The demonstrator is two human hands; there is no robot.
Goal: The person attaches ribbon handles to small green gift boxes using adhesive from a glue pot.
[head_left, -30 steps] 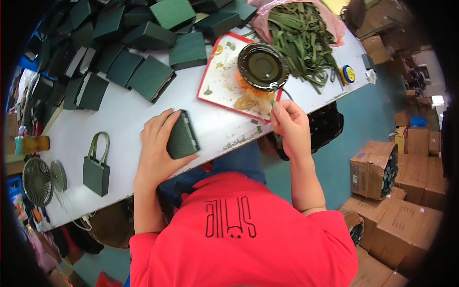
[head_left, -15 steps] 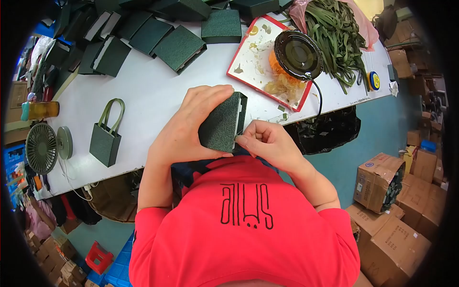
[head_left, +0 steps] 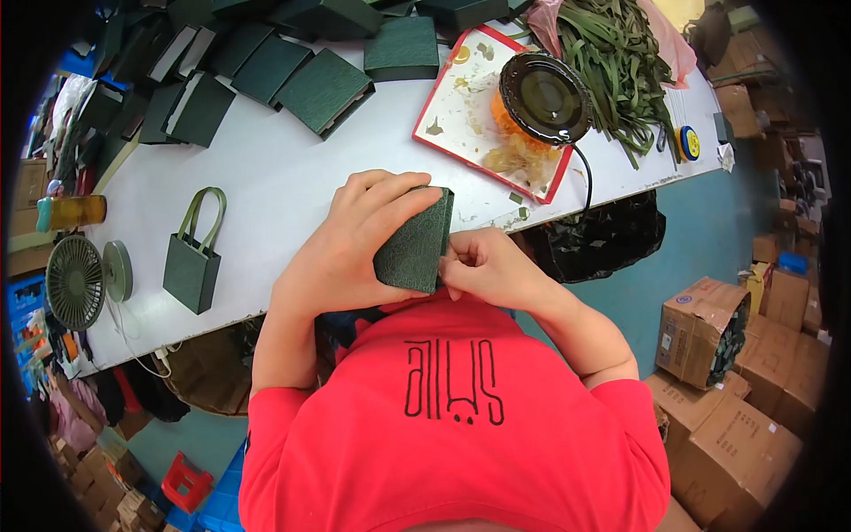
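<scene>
A dark green textured box (head_left: 412, 244) is gripped in my left hand (head_left: 346, 244), fingers over its top edge and thumb along the bottom. My right hand (head_left: 487, 266) is curled against the box's right side, its fingertips pinched there; what they pinch is too hidden to make out. To the left, a small green bag-shaped box (head_left: 191, 275) with a looped handle rests on the white table (head_left: 266, 204).
Many green boxes (head_left: 325, 91) lie at the back. A red-rimmed tray (head_left: 452, 115) carries a round black-topped pot (head_left: 545, 97), its cord over the table edge. Green ribbons (head_left: 612, 66) are heaped behind it. A fan (head_left: 75, 282) stands left; cartons (head_left: 700, 332) sit right.
The box has turned so that its green face shows more and its right side less. My right hand has moved slightly, its fingertips now partly behind the box's edge.
</scene>
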